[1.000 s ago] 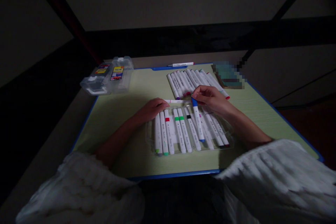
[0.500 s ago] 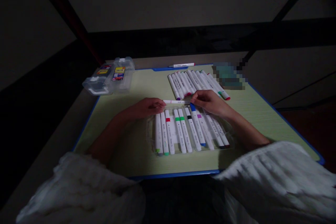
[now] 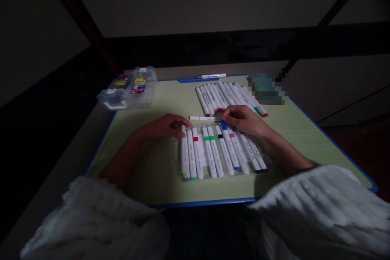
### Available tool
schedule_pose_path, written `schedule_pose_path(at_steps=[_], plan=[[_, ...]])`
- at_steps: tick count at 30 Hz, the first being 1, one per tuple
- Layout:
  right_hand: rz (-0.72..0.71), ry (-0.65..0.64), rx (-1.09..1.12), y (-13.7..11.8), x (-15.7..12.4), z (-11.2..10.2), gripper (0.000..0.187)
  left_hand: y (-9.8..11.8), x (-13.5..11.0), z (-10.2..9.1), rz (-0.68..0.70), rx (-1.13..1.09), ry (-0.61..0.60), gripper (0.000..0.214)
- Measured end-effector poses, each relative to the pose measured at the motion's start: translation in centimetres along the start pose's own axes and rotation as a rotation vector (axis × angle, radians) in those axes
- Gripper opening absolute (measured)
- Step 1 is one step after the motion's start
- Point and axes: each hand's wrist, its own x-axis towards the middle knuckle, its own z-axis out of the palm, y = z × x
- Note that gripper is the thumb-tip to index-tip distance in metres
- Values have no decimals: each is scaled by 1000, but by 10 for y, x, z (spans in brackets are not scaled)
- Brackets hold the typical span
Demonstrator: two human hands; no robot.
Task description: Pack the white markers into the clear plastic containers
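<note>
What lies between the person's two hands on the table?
Head view: a lone marker lies crosswise between the left hand and right hand, just beyond the clear tray.

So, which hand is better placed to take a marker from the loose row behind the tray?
Probably the right hand: it lies just before the row, while the left hand rests at the tray, farther left.

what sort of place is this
Likely a study desk in a dim room, perhaps under a bunk bed: a pale green desktop with blue edging, rows of marker pens laid out on it, a clear plastic case at its far corner, and dark frame bars behind.
</note>
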Motion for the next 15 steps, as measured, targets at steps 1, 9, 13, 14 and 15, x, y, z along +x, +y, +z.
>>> schedule_pose_path(at_steps=[1, 9, 13, 14, 15], plan=[[-3, 0, 1, 0, 0, 0, 20, 0, 0, 0, -4, 3, 3, 35], [-14, 4, -26, -1, 0, 1, 19, 2, 2, 2, -25, 44, 45, 31], [-24, -3, -12, -1, 0, 0, 20, 2, 2, 3, -49, 49, 90, 28], [-27, -5, -15, -1, 0, 0, 20, 2, 2, 3, -54, 49, 98, 27], [-30, -6, -20, -1, 0, 0, 20, 2, 2, 4, -59, 50, 106, 27]])
